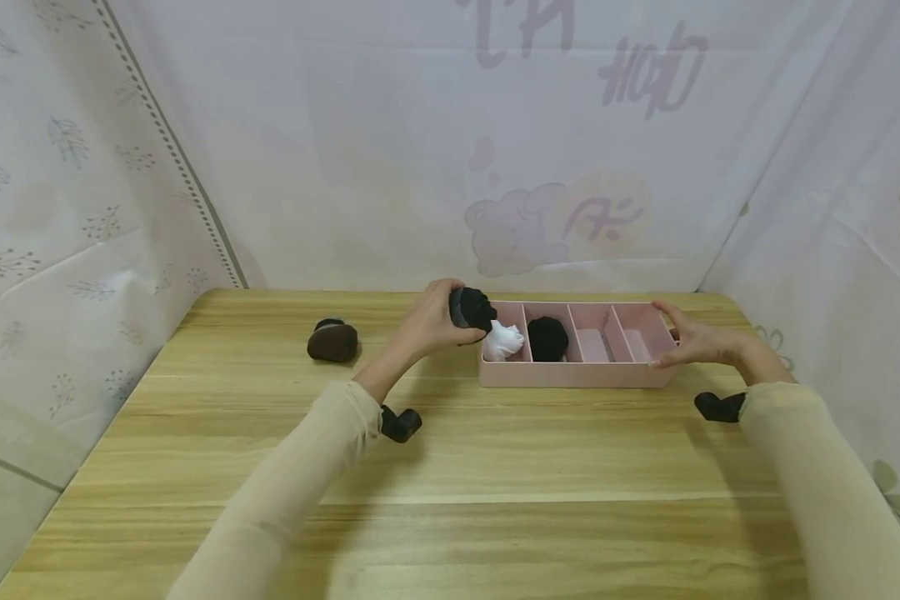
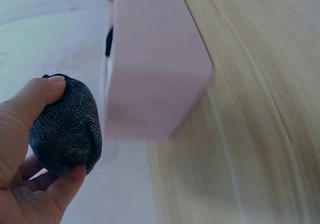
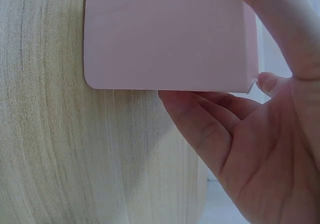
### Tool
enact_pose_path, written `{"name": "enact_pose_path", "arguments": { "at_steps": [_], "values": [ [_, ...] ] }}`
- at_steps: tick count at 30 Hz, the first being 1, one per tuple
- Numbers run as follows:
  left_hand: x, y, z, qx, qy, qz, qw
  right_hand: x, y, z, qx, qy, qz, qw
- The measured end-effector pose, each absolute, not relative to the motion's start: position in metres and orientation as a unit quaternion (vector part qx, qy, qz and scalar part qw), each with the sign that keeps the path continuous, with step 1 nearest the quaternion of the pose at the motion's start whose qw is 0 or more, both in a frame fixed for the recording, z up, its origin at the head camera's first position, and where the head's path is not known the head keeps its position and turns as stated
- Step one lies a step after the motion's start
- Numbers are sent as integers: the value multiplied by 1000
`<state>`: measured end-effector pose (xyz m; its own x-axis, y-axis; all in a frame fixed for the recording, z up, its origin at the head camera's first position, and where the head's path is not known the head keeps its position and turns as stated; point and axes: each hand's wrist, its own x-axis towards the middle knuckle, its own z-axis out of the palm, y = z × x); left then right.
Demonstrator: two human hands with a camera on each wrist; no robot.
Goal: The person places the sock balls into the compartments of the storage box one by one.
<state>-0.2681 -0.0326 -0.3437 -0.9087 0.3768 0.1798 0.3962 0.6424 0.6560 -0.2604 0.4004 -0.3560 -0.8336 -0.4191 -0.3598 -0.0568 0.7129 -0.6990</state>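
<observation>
Held a rolled dark sock [image 1: 471,307] in the left hand [image 1: 429,323], thumb on top and fingers curled below, just above the left end of the pink divided tray [image 1: 570,375]. Rested the right hand [image 1: 696,340] against the right end of the tray, fingers nearly straight along the end wall, thumb at the rim; closed round nothing. Kept the hands well apart, one at each end of the tray.

Judged the sock as light and soft, a knitted bundle easy to squeeze and not slippery; best taken round the middle, so as not to unroll. Judged the tray as thin rigid plastic, light, likely to slide on the wooden table [image 1: 450,467] if not steadied at its end.

Saw from the head view what the wrist views missed: a white rolled sock [image 1: 504,340] in the leftmost compartment, a black one [image 1: 547,337] in the next, two compartments on the right with nothing visible inside, and a brown bundle [image 1: 333,341] well to the left on the table. Saw from the left wrist view the grey knit texture of the sock [image 2: 66,132] and the grip of the thumb. Saw from the right wrist view only the tray's end wall [image 3: 165,34] and the fingers [image 3: 200,129] against it.
</observation>
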Motion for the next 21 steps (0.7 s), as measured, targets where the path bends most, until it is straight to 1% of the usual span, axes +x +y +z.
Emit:
{"name": "enact_pose_path", "arguments": {
  "at_steps": [11, 21],
  "values": [
    [-267, 32, -337, -266, -885, -382, 9, -260, 400, -354, -130, 891, -350, 259],
    [-265, 74, -341, -281, -889, -362, 15, -262, 402, -359, -134, 889, -358, 252]
  ]
}}
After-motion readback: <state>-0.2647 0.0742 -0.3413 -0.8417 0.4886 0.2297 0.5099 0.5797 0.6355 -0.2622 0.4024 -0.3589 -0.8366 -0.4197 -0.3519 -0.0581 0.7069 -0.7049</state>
